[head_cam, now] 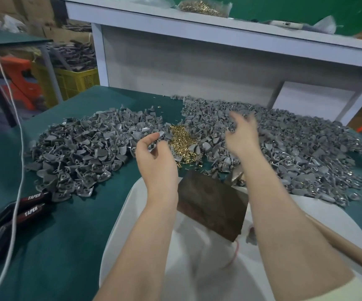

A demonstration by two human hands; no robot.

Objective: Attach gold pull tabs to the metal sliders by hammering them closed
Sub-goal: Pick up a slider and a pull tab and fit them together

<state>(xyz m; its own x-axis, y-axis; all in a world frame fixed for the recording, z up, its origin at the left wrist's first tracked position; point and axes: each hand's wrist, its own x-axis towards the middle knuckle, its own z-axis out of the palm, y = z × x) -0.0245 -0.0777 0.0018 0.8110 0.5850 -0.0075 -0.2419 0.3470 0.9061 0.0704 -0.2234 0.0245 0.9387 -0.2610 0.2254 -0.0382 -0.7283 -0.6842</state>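
Two wide heaps of grey metal pieces cover the green table, the left heap [78, 153] and the right heap [295, 148]. Between them lies a small pile of gold parts [181, 141]. My left hand [154, 157] holds several grey pieces in its curled fingers, just left of the gold pile. My right hand [240, 135] hovers blurred over the right heap, fingers spread; I cannot make out whether it holds anything. A dark wooden block [212, 205] lies near me between my forearms. A wooden hammer handle [349, 248] runs along the right, its head mostly hidden behind my right forearm.
A white cloth [197, 263] covers my lap at the table's front edge. Two black cases marked TAPER [17, 216] and a white cable [17, 192] lie at the left. A grey shelf [197, 51] with a bag of gold parts [204, 6] stands behind the heaps.
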